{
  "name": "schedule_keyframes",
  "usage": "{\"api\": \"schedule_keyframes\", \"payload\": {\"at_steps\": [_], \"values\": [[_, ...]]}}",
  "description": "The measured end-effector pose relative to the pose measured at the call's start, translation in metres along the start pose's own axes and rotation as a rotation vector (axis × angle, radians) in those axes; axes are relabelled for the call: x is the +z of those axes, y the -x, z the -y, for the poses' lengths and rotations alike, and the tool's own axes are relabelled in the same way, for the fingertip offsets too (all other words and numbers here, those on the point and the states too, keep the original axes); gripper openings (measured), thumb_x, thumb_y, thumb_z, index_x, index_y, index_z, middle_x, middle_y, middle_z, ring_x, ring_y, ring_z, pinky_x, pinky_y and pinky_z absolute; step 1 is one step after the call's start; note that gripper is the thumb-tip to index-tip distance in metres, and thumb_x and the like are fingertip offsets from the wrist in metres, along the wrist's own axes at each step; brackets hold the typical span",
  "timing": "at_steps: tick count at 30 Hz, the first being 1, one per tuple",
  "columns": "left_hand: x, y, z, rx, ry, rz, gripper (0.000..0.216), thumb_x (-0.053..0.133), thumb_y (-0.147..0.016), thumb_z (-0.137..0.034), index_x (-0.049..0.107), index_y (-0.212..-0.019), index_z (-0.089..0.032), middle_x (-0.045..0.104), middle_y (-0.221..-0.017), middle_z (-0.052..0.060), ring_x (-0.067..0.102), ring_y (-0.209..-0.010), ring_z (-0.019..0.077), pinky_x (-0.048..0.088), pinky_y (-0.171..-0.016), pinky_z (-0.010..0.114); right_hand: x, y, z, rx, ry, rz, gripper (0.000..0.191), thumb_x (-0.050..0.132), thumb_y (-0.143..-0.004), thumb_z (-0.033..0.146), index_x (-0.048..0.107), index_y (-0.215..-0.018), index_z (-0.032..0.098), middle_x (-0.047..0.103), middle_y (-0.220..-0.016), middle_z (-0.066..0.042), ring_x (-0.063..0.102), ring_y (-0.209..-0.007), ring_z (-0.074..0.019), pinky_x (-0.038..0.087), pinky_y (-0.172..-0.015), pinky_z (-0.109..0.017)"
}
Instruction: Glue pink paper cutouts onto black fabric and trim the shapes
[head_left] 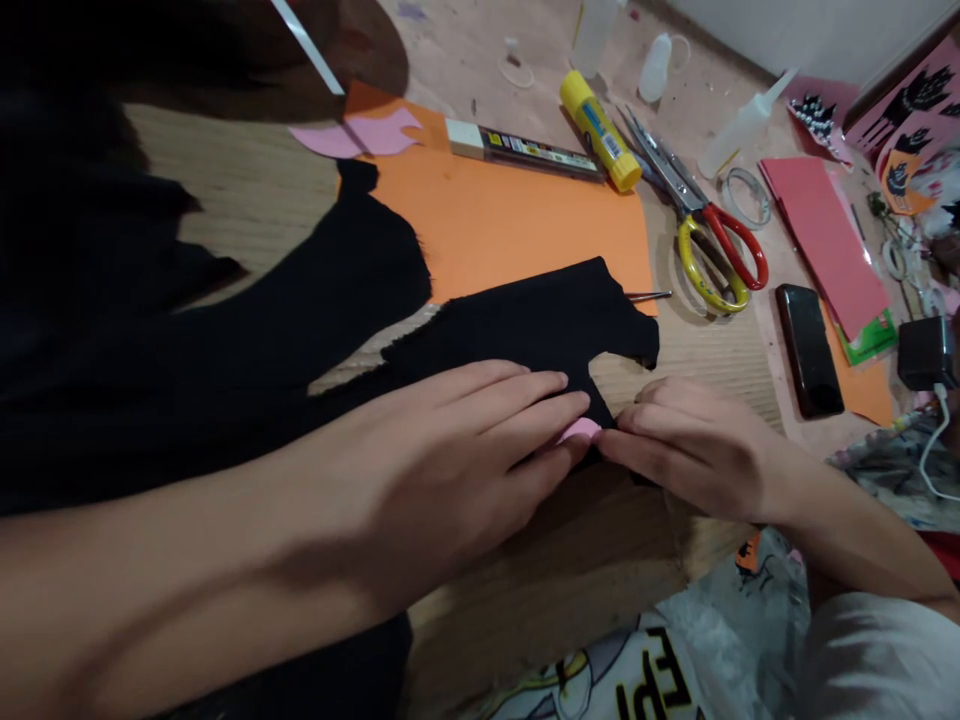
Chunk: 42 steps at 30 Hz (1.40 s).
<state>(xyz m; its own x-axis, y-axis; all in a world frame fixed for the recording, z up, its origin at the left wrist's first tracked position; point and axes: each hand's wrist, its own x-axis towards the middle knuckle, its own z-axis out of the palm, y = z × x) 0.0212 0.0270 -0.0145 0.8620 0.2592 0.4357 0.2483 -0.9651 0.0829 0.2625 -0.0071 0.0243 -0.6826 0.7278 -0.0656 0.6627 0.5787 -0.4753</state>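
My left hand [457, 445] lies flat, fingers stretched out and together, pressing on a small pink paper piece [579, 430] at the edge of a black cut-out sheet [525, 320]. My right hand [694, 445] lies flat beside it, fingertips touching the same pink piece from the right. Most of the pink piece is hidden under my fingers. The black sheet spreads over an orange sheet [510, 215] and the wooden surface [570, 560].
Scissors with red and yellow handles [705, 235], a yellow glue stick [600, 130], a long box of leads [525, 150], a dark phone [808, 350], a pink paper stack [825, 235], squeeze bottles [739, 130] and pink scraps [360, 135] lie around. A thin pin [649, 295] rests by the black sheet.
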Motion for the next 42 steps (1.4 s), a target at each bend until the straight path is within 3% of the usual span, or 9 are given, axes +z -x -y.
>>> {"api": "schedule_keyframes", "payload": {"at_steps": [8,16,21,27,36,42], "values": [[-0.004,0.007,0.0,0.007,0.007,0.082,0.045,0.029,-0.107,-0.007,0.073,-0.114,-0.015,0.077,-0.121,0.009,0.071,-0.11,0.0248,0.055,-0.095,0.041,0.002,-0.002,-0.006,-0.118,0.06,-0.016,0.039,0.043,-0.113,0.026,0.067,-0.083,0.016,0.063,-0.07,-0.003,0.057,-0.068,-0.0176,0.043,-0.067,-0.032],[-0.001,0.008,-0.003,-0.017,0.017,0.077,0.038,0.037,-0.106,-0.008,0.073,-0.116,-0.015,0.075,-0.124,0.009,0.068,-0.119,0.0252,0.052,-0.102,0.041,0.004,0.006,-0.018,-0.08,-0.038,-0.034,0.022,0.055,-0.11,0.03,0.067,-0.096,0.018,0.07,-0.08,-0.003,0.066,-0.078,-0.0178,0.05,-0.074,-0.03],[-0.005,0.011,-0.004,-0.007,0.0,0.081,0.035,0.039,-0.106,-0.008,0.073,-0.113,-0.016,0.075,-0.124,0.009,0.067,-0.119,0.0255,0.051,-0.104,0.042,0.004,0.005,-0.021,-0.249,0.037,-0.071,0.014,0.058,-0.109,0.025,0.067,-0.113,0.016,0.076,-0.093,-0.006,0.067,-0.083,-0.0193,0.05,-0.077,-0.033],[-0.005,0.006,-0.004,-0.047,0.027,0.117,0.029,0.046,-0.105,-0.011,0.074,-0.104,-0.018,0.077,-0.113,0.007,0.07,-0.109,0.024,0.054,-0.095,0.04,0.001,0.0,-0.011,-0.099,-0.007,-0.02,0.024,0.051,-0.111,0.026,0.067,-0.094,0.017,0.067,-0.076,-0.003,0.06,-0.073,-0.0178,0.047,-0.07,-0.031],[-0.007,0.005,-0.002,-0.016,0.003,0.095,0.037,0.039,-0.106,-0.008,0.074,-0.108,-0.017,0.077,-0.116,0.007,0.07,-0.11,0.0244,0.054,-0.095,0.04,0.003,-0.002,-0.012,-0.104,0.029,-0.004,0.035,0.045,-0.113,0.029,0.068,-0.089,0.018,0.069,-0.077,-0.004,0.061,-0.075,-0.0184,0.047,-0.074,-0.031],[-0.007,0.006,-0.003,-0.035,0.037,0.107,0.035,0.041,-0.104,-0.008,0.075,-0.109,-0.017,0.077,-0.117,0.009,0.069,-0.112,0.0259,0.051,-0.097,0.041,0.004,-0.001,-0.016,-0.087,-0.046,0.001,0.025,0.053,-0.111,0.029,0.067,-0.093,0.019,0.066,-0.076,0.0,0.059,-0.073,-0.0163,0.045,-0.072,-0.03]]}}
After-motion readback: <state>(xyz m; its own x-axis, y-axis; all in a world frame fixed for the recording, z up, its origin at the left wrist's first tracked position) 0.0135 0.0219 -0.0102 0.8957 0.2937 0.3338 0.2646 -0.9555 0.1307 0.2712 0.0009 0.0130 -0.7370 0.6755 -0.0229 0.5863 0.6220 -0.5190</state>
